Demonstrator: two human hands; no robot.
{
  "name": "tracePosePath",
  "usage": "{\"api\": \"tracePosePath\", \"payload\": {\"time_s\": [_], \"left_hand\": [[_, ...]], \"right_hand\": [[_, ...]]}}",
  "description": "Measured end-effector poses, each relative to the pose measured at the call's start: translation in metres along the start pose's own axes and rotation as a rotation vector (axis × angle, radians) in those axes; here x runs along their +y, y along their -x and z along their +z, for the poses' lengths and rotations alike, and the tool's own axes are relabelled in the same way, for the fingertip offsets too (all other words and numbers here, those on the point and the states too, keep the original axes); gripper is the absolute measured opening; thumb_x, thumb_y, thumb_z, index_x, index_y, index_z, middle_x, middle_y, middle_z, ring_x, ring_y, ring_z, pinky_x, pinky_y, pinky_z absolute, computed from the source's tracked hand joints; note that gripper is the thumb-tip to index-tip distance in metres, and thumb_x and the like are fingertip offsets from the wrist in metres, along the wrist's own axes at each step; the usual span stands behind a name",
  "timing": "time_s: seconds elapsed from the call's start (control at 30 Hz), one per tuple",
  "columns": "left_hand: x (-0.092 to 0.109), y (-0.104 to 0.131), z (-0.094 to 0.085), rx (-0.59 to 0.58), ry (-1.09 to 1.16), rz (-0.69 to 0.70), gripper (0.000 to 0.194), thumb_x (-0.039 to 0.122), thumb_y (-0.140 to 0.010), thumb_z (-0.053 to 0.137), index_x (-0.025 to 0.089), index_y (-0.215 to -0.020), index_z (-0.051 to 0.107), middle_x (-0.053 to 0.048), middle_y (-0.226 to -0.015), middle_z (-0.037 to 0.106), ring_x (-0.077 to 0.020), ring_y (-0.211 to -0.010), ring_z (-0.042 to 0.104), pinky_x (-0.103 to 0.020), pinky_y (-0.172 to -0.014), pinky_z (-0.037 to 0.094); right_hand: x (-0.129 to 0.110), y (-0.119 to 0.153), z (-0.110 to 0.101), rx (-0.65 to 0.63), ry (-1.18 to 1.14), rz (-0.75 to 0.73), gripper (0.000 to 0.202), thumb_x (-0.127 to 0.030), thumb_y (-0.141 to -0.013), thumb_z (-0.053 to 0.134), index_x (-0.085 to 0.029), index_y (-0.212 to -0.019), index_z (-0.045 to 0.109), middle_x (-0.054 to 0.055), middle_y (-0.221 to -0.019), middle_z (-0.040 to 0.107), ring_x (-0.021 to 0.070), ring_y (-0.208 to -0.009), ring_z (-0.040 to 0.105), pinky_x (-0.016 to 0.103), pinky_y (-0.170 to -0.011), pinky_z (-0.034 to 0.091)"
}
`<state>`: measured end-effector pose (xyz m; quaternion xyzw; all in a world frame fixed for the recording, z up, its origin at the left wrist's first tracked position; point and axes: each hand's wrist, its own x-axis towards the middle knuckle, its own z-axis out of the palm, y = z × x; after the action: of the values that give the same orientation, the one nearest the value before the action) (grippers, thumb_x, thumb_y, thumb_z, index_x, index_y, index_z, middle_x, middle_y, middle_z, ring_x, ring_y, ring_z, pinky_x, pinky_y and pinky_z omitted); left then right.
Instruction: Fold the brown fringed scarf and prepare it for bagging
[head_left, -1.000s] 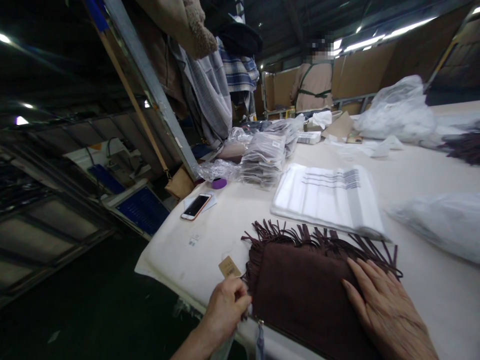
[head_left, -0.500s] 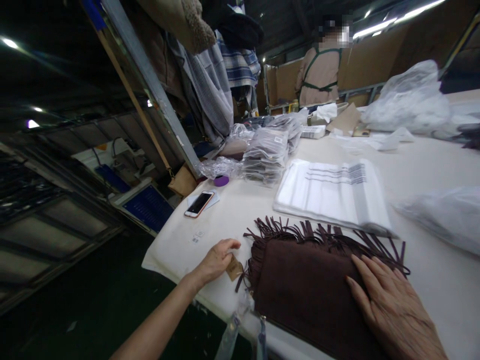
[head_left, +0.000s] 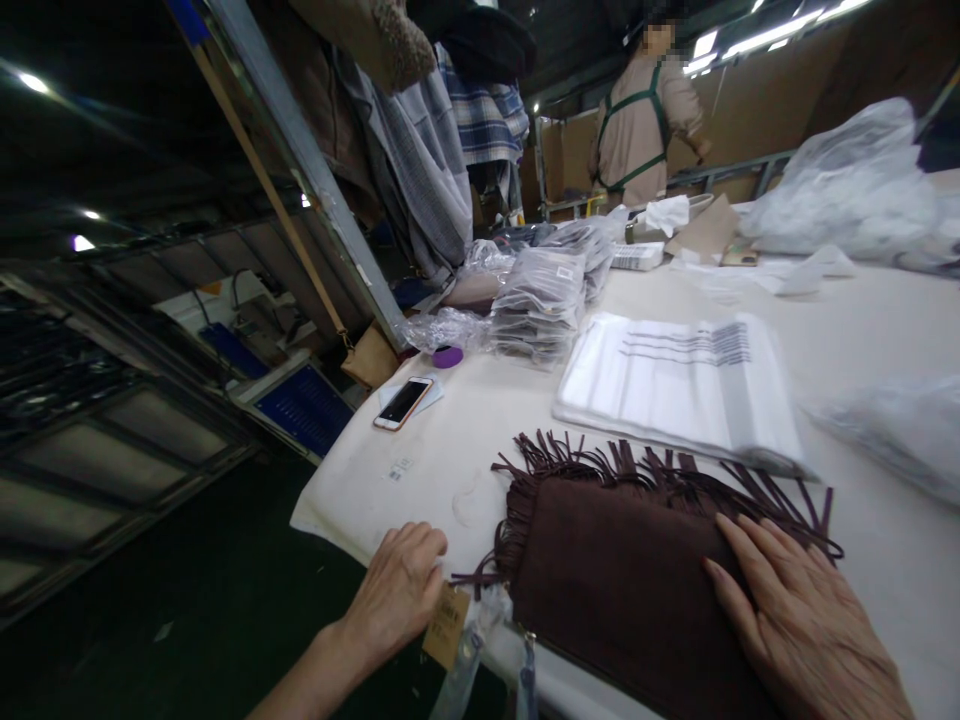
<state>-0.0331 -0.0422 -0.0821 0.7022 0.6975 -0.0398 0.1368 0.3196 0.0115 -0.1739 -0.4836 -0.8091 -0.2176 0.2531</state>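
A dark brown fringed bag (head_left: 622, 590) lies flat on the table, its fringe spread along the far and left sides. My right hand (head_left: 806, 610) rests on its right part with the fingers stretched out flat. Off the bag's left side, my left hand (head_left: 405, 580) is closed, the fingers curled in at the table's edge. A tan hang tag (head_left: 446, 627) hangs at its fingertips, the exact grip partly hidden, and a few fringe strands reach towards it. Plastic-wrapped strap ends (head_left: 469, 655) hang from the bag's near left corner over the edge.
A folded white striped cloth (head_left: 682, 390) lies behind the bag. Farther left are a phone (head_left: 403, 403), a purple tape roll (head_left: 448, 357) and a stack of plastic-wrapped packages (head_left: 538, 305). Clear plastic bags (head_left: 847, 190) sit at right. Another person (head_left: 637, 130) stands beyond the table.
My left hand has moved down and left, its fingers curling in, and the tag has come with it. My right hand stays on the bag. The person at the back has turned.
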Motion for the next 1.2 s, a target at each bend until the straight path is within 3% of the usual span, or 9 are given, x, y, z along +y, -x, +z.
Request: {"api": "tracePosePath", "payload": {"time_s": [0.13,0.23,0.33,0.47,0.57,0.7,0.9,1.07,1.2], "left_hand": [[0.030,0.000,0.017,0.016,0.306,0.052,0.010,0.017,-0.076,0.045,0.019,-0.075,0.054,-0.003,-0.080,0.056,-0.0178,-0.082,0.052,-0.028,-0.074,0.038],[0.042,-0.006,0.032,0.037,0.276,0.051,0.015,0.018,-0.080,0.042,0.019,-0.076,0.056,-0.004,-0.079,0.057,-0.0187,-0.082,0.052,-0.029,-0.074,0.038],[0.040,-0.015,0.036,0.032,0.268,0.049,0.025,0.014,-0.082,0.033,0.020,-0.089,0.057,-0.004,-0.084,0.058,-0.0185,-0.084,0.054,-0.028,-0.075,0.039],[0.030,-0.022,0.029,0.054,0.326,-0.023,0.033,0.009,-0.079,0.030,0.019,-0.102,0.052,-0.005,-0.090,0.060,-0.0178,-0.085,0.057,-0.028,-0.077,0.040],[0.030,-0.018,0.026,0.077,0.377,-0.105,0.026,0.012,-0.079,0.030,0.019,-0.091,0.052,-0.004,-0.083,0.059,-0.0176,-0.080,0.056,-0.028,-0.073,0.038],[0.041,-0.010,0.032,0.045,0.455,-0.033,0.019,0.020,-0.080,0.033,0.020,-0.073,0.050,-0.004,-0.078,0.056,-0.0190,-0.081,0.053,-0.029,-0.074,0.035],[0.052,-0.010,0.039,-0.067,0.796,-0.345,0.012,0.029,-0.069,0.049,0.019,-0.064,0.048,0.003,-0.061,0.046,-0.0154,-0.064,0.044,-0.027,-0.060,0.029],[0.056,-0.007,0.034,-0.196,1.098,-0.441,0.031,0.047,-0.060,0.055,0.018,-0.054,0.046,0.004,-0.052,0.043,-0.0124,-0.053,0.041,-0.025,-0.052,0.026],[0.061,-0.004,0.035,-0.175,1.349,-0.490,0.036,0.049,-0.051,0.064,0.017,-0.054,0.048,0.003,-0.052,0.047,-0.0108,-0.052,0.044,-0.024,-0.054,0.033]], "right_hand": [[0.002,0.000,0.000,0.020,0.021,-0.073,0.041,-0.019,-0.089,0.024,-0.005,-0.099,0.061,0.024,-0.112,0.058,0.0417,-0.107,0.052,0.059,-0.085,0.044],[0.004,0.000,-0.001,0.022,0.020,-0.084,0.041,-0.016,-0.089,0.024,-0.007,-0.096,0.063,0.024,-0.113,0.058,0.0409,-0.107,0.052,0.059,-0.085,0.044],[0.004,0.000,-0.001,0.017,0.030,-0.101,0.040,-0.016,-0.089,0.025,-0.007,-0.095,0.063,0.024,-0.111,0.059,0.0408,-0.106,0.053,0.059,-0.084,0.044],[0.002,0.000,0.000,0.004,0.017,-0.043,0.043,-0.021,-0.090,0.023,-0.004,-0.102,0.061,0.024,-0.112,0.059,0.0411,-0.106,0.053,0.058,-0.087,0.043],[-0.001,0.001,0.003,-0.017,-0.017,0.056,0.050,-0.028,-0.093,0.018,-0.003,-0.110,0.057,0.023,-0.113,0.059,0.0391,-0.108,0.053,0.057,-0.091,0.042],[-0.001,0.002,0.005,-0.040,-0.029,0.105,0.050,-0.035,-0.093,0.023,-0.002,-0.117,0.053,0.021,-0.116,0.059,0.0371,-0.112,0.051,0.055,-0.096,0.039],[0.000,-0.001,0.002,-0.023,-0.044,0.109,0.050,-0.037,-0.093,0.026,-0.003,-0.118,0.052,0.021,-0.116,0.059,0.0351,-0.112,0.051,0.054,-0.097,0.038],[0.000,0.000,0.001,-0.033,-0.060,0.093,0.047,-0.035,-0.093,0.028,-0.004,-0.119,0.051,0.020,-0.117,0.059,0.0348,-0.112,0.051,0.054,-0.097,0.038],[0.001,0.002,0.003,-0.044,-0.071,0.091,0.046,-0.034,-0.092,0.026,-0.005,-0.119,0.051,0.020,-0.118,0.059,0.0350,-0.112,0.052,0.055,-0.096,0.038]]}}
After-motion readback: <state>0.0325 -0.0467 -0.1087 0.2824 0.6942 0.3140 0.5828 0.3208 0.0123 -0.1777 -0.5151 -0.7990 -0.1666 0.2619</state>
